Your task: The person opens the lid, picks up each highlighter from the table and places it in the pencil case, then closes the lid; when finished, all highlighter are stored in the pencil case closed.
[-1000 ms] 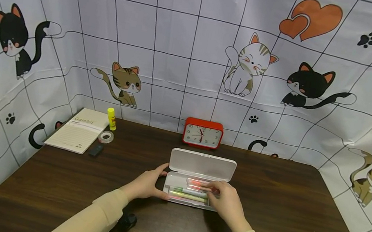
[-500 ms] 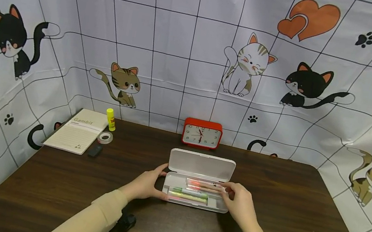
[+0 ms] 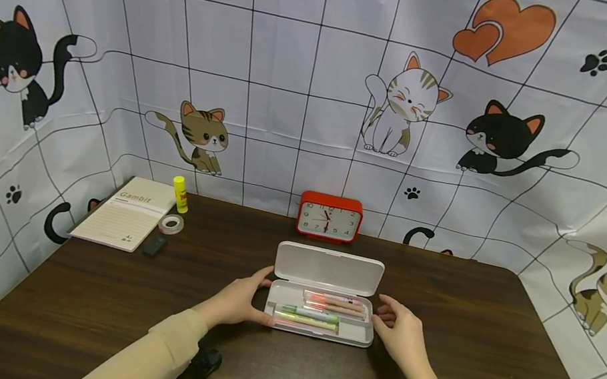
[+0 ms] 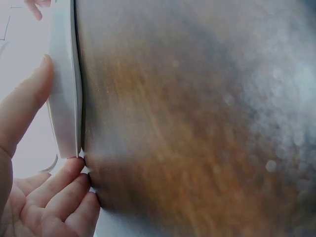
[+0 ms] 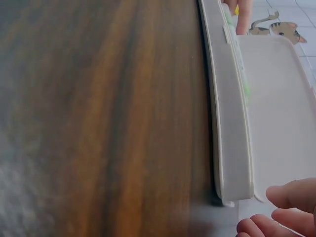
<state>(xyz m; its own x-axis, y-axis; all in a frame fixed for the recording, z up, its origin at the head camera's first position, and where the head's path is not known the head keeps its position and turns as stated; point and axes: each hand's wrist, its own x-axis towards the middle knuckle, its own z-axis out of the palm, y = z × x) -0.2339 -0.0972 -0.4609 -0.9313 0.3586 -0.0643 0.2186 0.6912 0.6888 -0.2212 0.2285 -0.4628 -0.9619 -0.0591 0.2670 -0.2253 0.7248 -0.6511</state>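
Note:
A white pencil case [image 3: 316, 335] lies on the table with its lid [image 3: 329, 269] raised at the back. Inside are green and yellow highlighters [image 3: 308, 318] along the front, with reddish and wood-coloured pens or pencils [image 3: 337, 304] behind them. My left hand [image 3: 236, 300] holds the case's left end, the thumb at its front and the fingertips against the end wall. Just beyond the right end is my right hand [image 3: 401, 335], its fingers loosely bent with nothing between them. In the right wrist view, the thumb [image 5: 291, 194] sits close to the case's corner; contact is hard to tell.
A red clock [image 3: 330, 217] stands behind the case by the patterned cloth wall. Back left on the dark wooden table [image 3: 474, 328] are a notebook [image 3: 126, 212], a yellow glue stick [image 3: 181, 194], a tape roll [image 3: 171, 224] and a small dark block [image 3: 154, 245].
My right hand has moved from over the pens to the right, past the case's right end, and let go of the reddish pens. My left hand has stayed at the left end.

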